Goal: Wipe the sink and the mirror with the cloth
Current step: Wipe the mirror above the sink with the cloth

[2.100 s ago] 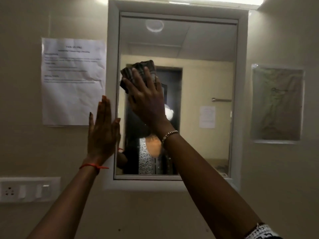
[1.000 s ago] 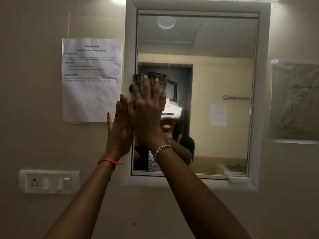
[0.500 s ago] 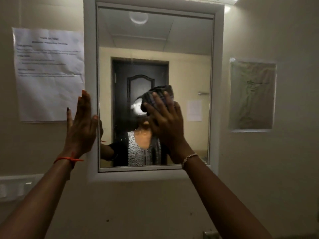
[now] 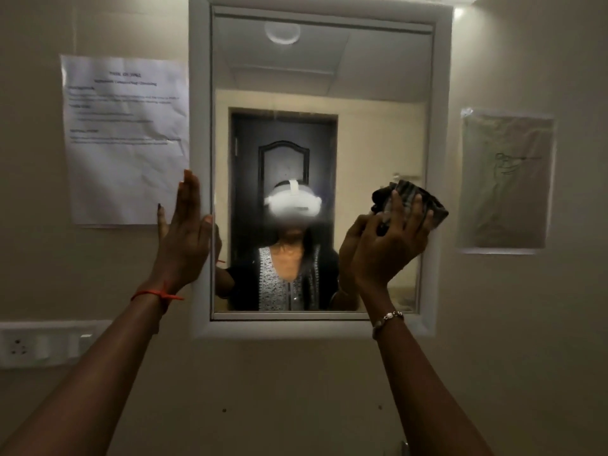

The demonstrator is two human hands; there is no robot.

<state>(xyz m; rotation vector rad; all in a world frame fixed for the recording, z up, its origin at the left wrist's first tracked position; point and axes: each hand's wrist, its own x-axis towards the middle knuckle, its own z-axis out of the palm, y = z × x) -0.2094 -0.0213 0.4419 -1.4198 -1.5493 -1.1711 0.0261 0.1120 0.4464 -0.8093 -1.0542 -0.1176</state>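
mirror [image 4: 378,143]: glossy glass | cloth [image 4: 431,209]: woven fabric | notice [image 4: 125,166]: creased matt paper | wall [image 4: 329,390]: smooth matt

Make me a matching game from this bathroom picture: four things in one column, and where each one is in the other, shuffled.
1 cloth
2 left hand
3 printed sheet
4 socket panel

A low on the wall, far left
B held by the right hand at the mirror right edge
C on the wall left of the mirror, level with it
D flat on the mirror's left frame

Pairs: 1-B, 2-D, 3-C, 4-A
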